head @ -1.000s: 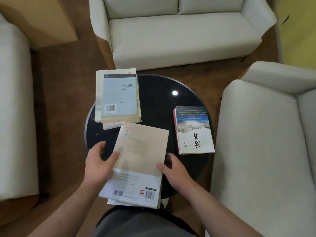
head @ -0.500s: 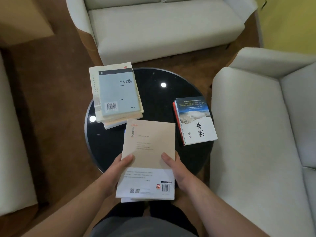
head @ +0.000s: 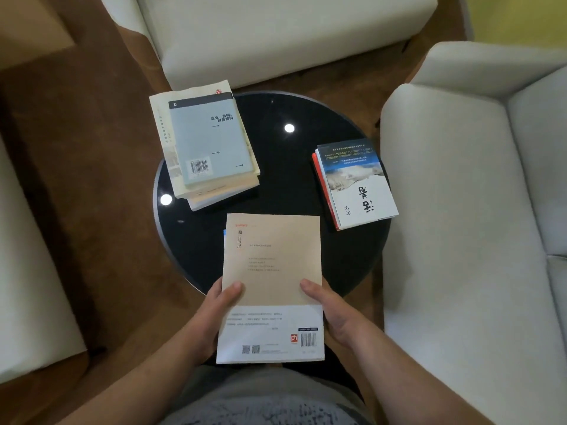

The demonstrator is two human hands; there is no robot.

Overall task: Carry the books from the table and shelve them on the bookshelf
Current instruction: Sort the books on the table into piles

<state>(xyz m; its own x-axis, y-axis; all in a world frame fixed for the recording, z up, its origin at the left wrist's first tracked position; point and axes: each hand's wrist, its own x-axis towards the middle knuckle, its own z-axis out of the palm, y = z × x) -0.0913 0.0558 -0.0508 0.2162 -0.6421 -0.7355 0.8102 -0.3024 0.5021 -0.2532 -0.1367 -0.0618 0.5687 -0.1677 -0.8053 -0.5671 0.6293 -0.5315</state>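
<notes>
1. a stack of books (head: pixel 211 145), pale blue cover on top, lies on the left of the round black table (head: pixel 285 185).
2. the left hand (head: pixel 208 314) grips the left edge of the tan book (head: pixel 271 265), thumb on the cover.
3. that book is held flat over the table's near rim (a blue edge peeks from beneath).
4. the right hand (head: pixel 334 314) grips its right edge, thumb on top.
5. two more books (head: pixel 359 185) lie stacked on the table's right side.
</notes>
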